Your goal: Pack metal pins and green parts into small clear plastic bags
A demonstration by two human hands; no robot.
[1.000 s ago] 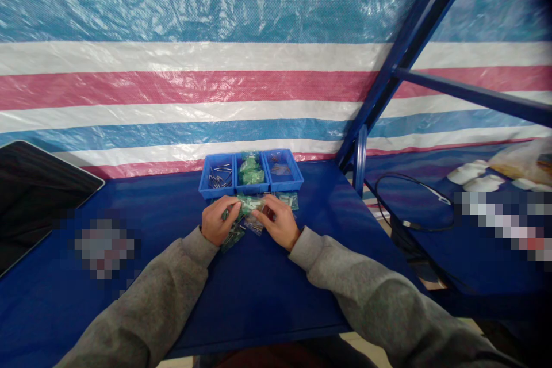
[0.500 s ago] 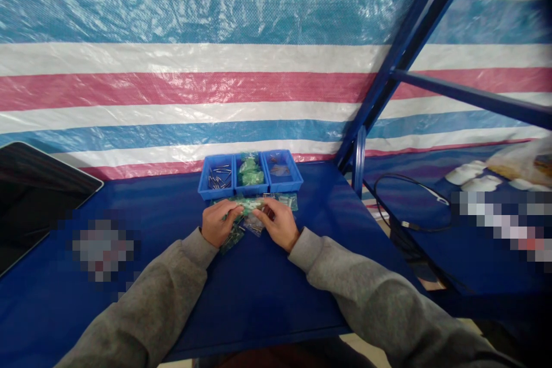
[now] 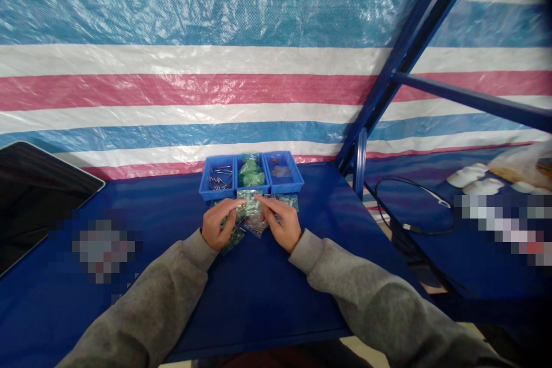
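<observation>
Between my two hands is a small clear and green plastic packet (image 3: pixel 249 204), just in front of the middle bin. My left hand (image 3: pixel 219 223) is closed on its left edge, and my right hand (image 3: pixel 282 221) has its fingers on the right side. Under and around the hands lie more packets, a green one (image 3: pixel 233 240) at the left and a clear one (image 3: pixel 254 226) in the middle. Three blue bins stand behind: the left bin (image 3: pixel 217 194) holds thin metal pieces, the middle one green packets (image 3: pixel 251 175), the right one (image 3: pixel 287 188) clear packets.
A dark screen (image 3: pixel 34 201) stands at the left of the blue table (image 3: pixel 267 305). Blue metal posts (image 3: pixel 360 167) rise at the right. Beyond them are a black cable (image 3: pixel 414 230) and white items (image 3: pixel 483 186). A striped sheet (image 3: pixel 215 92) hangs behind.
The packet between my hands has turned from a narrow, crumpled strip to a flatter, more upright shape. My right index finger has stretched out across its top.
</observation>
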